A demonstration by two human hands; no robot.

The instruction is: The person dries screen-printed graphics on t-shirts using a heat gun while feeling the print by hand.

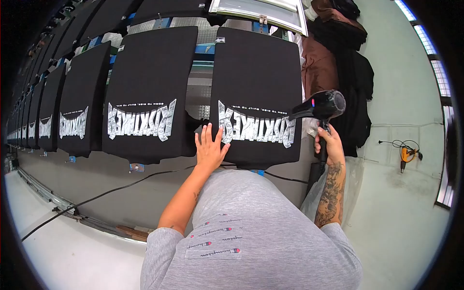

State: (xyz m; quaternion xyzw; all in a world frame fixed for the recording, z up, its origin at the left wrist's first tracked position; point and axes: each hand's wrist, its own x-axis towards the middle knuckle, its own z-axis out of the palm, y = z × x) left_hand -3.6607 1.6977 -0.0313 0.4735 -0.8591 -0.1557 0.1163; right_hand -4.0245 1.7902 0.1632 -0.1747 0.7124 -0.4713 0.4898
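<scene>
My right hand point(330, 144) is wrapped round the handle of a black hair dryer point(325, 105), whose nozzle points left over the right edge of the nearest black shirt point(256, 72). That shirt lies flat on a board and bears a white and grey printed lettering point(256, 126). My left hand point(211, 147) rests with fingers spread at the shirt's lower left edge, its fingertips by the left end of the print. Left of it lies a second black shirt point(150, 63) with the same print.
More printed black shirts point(84, 92) line up to the left. A framed screen point(258, 10) is at the top. Dark and brown cloth point(321, 63) hangs at the right. A black cable point(121, 187) crosses below the boards. An orange heat gun point(406, 154) lies on the far right floor.
</scene>
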